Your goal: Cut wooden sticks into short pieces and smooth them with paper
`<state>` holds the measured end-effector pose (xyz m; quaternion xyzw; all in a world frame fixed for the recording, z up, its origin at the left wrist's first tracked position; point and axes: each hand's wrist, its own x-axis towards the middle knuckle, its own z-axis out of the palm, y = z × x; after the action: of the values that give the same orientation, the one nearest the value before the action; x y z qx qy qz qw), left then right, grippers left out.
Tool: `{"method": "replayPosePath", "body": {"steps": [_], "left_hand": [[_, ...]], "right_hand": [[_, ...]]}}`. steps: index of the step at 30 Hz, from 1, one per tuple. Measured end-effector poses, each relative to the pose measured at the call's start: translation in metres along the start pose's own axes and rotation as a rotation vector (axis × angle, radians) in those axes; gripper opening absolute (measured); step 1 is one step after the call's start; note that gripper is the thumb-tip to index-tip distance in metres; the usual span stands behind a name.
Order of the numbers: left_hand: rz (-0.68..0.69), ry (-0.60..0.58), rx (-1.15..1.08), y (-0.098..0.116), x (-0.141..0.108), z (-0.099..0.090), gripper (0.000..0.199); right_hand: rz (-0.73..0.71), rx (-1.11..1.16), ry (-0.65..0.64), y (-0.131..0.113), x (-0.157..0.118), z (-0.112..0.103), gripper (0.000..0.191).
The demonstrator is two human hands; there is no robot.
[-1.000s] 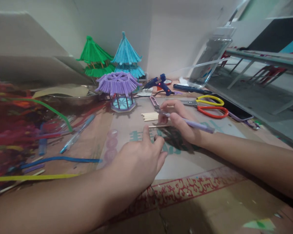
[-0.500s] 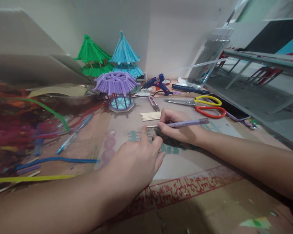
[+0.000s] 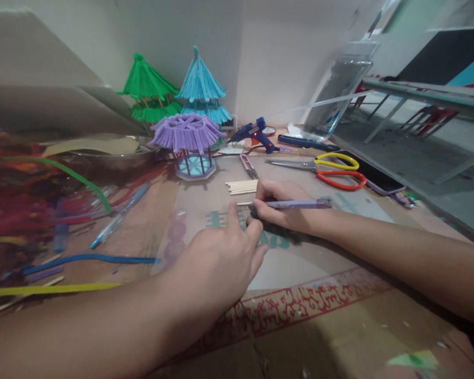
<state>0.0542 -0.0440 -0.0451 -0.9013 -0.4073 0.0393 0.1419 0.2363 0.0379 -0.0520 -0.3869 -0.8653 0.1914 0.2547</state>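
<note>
"Where's the stick?"
"The thin stick [image 3: 243, 203] lies between both hands, well in from the table's [image 3: 140, 226] right edge. The right hand [image 3: 284, 213] grasps a purple pen [image 3: 300, 203]; the left hand [image 3: 224, 252] points a forefinger at the stick, though whether it grips anything I can't tell."
"What could go wrong?"
"It could roll, if that fingertip pressed off-centre."
"And around?"
"Pale sheet [image 3: 276, 268] underneath, scissors [image 3: 335, 164] toward the right edge, glue gun [image 3: 256, 134] at the far edge, another table [image 3: 426, 96] beyond."
</note>
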Motion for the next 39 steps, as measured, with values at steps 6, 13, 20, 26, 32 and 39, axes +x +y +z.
{"method": "replayPosePath", "body": {"steps": [6, 13, 20, 26, 32, 39], "left_hand": [[0.017, -0.048, -0.001, -0.002, 0.002, -0.003, 0.045], [0.021, 0.057, 0.033, 0.000, -0.002, 0.006, 0.038], [0.064, 0.100, 0.075, -0.001, -0.005, 0.006, 0.038], [0.077, 0.064, 0.040, -0.001, -0.004, 0.006, 0.035], [-0.056, 0.116, -0.016, 0.001, -0.004, 0.013, 0.035], [-0.060, 0.104, -0.024, 0.001, -0.004, 0.010, 0.035]], "right_hand": [[-0.013, -0.004, -0.011, 0.003, 0.000, 0.000, 0.015], [-0.027, -0.017, -0.014, 0.003, 0.000, 0.000, 0.014], [-0.016, -0.022, -0.008, 0.002, 0.000, 0.001, 0.015], [-0.021, -0.017, -0.011, 0.003, 0.000, 0.001, 0.015], [-0.026, -0.002, 0.002, 0.002, -0.001, 0.002, 0.015], [-0.006, -0.011, 0.005, 0.000, -0.001, 0.001, 0.014]]}}
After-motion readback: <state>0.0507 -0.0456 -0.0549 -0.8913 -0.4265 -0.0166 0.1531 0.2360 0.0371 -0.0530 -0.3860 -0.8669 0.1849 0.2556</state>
